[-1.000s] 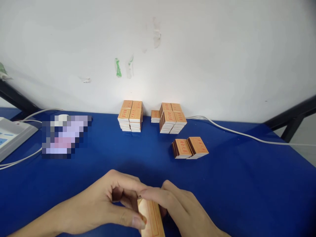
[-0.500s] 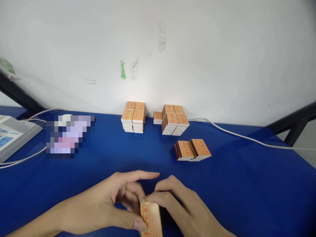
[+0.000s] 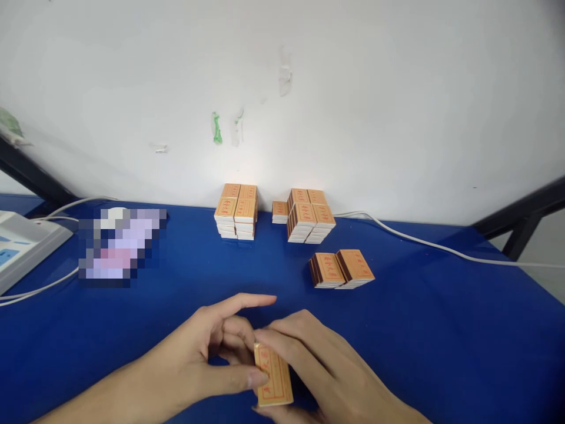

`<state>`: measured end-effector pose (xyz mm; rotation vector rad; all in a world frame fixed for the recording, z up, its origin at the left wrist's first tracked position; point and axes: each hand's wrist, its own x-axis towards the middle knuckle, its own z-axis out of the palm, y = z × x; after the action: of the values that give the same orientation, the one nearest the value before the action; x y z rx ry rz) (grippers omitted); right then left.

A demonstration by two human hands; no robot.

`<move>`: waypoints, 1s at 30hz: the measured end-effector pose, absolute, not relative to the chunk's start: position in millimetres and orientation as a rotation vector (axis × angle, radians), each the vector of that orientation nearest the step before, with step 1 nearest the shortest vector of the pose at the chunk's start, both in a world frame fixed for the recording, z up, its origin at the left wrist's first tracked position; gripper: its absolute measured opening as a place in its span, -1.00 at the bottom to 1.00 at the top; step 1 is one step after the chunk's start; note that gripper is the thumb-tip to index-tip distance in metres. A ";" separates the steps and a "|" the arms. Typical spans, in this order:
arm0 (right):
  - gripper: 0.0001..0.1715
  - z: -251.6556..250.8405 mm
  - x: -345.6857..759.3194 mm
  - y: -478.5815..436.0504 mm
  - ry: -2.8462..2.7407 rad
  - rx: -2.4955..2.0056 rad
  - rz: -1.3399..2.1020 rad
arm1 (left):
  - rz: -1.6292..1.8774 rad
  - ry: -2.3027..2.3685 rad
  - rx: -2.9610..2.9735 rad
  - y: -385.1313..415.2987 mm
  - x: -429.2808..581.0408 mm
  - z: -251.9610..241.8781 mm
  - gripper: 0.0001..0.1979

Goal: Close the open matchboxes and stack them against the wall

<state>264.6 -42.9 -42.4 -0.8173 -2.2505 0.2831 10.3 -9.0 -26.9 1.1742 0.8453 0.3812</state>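
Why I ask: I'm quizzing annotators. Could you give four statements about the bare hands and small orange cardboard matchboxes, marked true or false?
1. The bare left hand and bare right hand both touch one small orange cardboard matchbox. True.
2. The tabletop is red. False: the tabletop is glossy blue.
3. The left index finger is curled. False: that finger is extended.
4. Two matchbox stacks stand nearer the hands than those by the white wall. True.

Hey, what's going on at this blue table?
Someone's left hand and right hand are holding a small printed box, the left thumb on its printed face. Beyond, by the wall, stand a left block of similar boxes and a right block, with a small stack between. Two lower stacks sit nearer the hands.
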 end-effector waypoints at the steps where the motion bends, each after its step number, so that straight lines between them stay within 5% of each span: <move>1: -0.56 -43.6 263.9 -44.0 -2.234 -0.825 0.337 | 0.382 0.843 1.203 -9.7 10.6 -26.4 -0.17; 5: -0.64 -49.6 263.4 -48.0 -2.210 -0.891 0.507 | 0.351 0.819 1.239 -11.0 11.4 -23.9 -0.19; 15: -0.37 -42.8 269.3 -42.8 -2.272 -0.822 0.417 | 0.396 0.841 1.184 -8.8 9.9 -26.7 -0.17; 30: -0.54 -34.8 274.5 -36.6 -2.283 -0.780 0.547 | 0.428 0.823 1.145 -12.5 16.5 -25.3 -0.17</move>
<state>274.5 -36.6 -34.8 -0.7801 -2.2825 0.5466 16.5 -12.5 -25.3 1.1452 0.8231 0.4285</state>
